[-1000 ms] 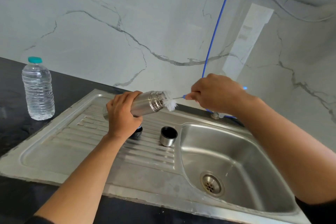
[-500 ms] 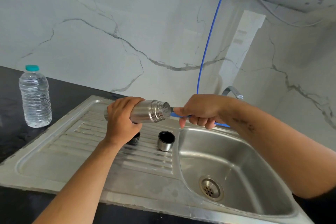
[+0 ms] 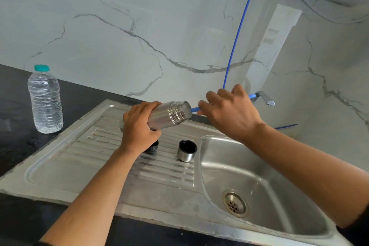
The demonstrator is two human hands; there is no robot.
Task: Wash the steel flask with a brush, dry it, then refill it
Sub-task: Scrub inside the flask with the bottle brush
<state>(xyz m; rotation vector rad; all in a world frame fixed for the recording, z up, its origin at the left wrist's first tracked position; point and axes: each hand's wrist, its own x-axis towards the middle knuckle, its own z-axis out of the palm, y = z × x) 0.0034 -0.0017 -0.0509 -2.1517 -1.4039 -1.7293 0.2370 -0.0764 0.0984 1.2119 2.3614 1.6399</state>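
Holding flask: our left hand (image 3: 139, 128) wraps the steel flask (image 3: 169, 115), lying sideways above the drainboard (image 3: 79, 156), mouth toward the basin.
Right hand (image 3: 229, 115): we pinch the blue brush handle (image 3: 195, 109); its bristles are inside the flask mouth.
Cup lid (image 3: 186, 150): upright on the drainboard, beside the basin.
Water bottle (image 3: 45, 102): on the dark counter (image 3: 16, 126), well apart.

Black counter (image 3: 14, 106), water bottle (image 3: 45, 102) standing on it, steel sink (image 3: 60, 166) inset, steel cup (image 3: 186, 151) on drainboard
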